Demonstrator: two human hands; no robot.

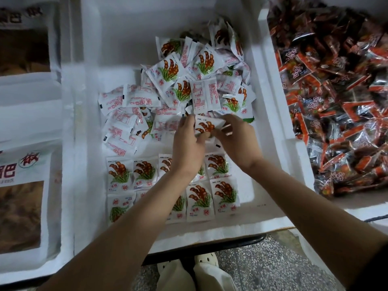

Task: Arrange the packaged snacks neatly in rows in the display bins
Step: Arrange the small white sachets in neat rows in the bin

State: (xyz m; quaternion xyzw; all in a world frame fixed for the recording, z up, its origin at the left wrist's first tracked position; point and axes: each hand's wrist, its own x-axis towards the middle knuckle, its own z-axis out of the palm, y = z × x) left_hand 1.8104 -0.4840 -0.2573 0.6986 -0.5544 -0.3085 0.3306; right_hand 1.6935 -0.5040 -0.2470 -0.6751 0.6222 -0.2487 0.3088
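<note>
The left hand (189, 141) and right hand (237, 139) together pinch one small white plastic snack packet (206, 125) (brown pods printed); the neat rows (222, 194) lie just below it, towards the person.

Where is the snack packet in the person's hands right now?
Head view, centre of the white foam bin: the packet is held between left hand and right hand, between the loose pile and the neat rows.

— Worn below the foam bin (210, 227)?
— Pale cream trousers (175, 278); white clogs (206, 259) with round holes, just under its near wall.
— And lower right of it?
— Dark sleeve (376, 267); only an edge showing.
</note>
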